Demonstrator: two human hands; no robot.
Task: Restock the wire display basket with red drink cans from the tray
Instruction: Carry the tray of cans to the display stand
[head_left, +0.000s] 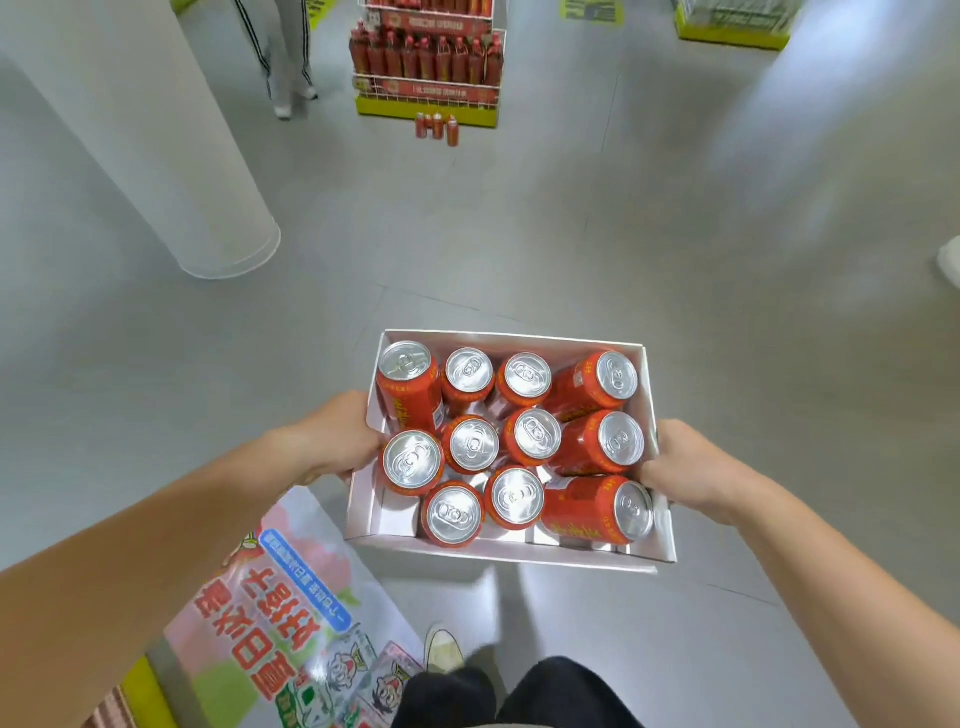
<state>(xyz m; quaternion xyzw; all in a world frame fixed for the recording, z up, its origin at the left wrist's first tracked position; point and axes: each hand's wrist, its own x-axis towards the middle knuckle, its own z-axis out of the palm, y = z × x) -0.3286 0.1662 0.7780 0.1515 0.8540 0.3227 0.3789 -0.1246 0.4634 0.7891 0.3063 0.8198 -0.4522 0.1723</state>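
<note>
The cans (511, 444) sit in the tray (655, 384), most upright, those along the right side tipped over. The tray hangs level at waist height, long axis running away from the person. The left hand (340, 439) clasps its left wall, the right hand (685, 470) its right wall, each curled tight on the cardboard. The rack (427, 65) of red bottles stands straight ahead, well apart across bare floor; whether that is the basket, I cannot tell. Both hands are equally near, and both are occupied.

The white cardboard tray (658, 499) is held above the floor. It carries eleven red drink cans (470, 444), several leaning; the wire display basket (427, 93) stands far ahead.
</note>
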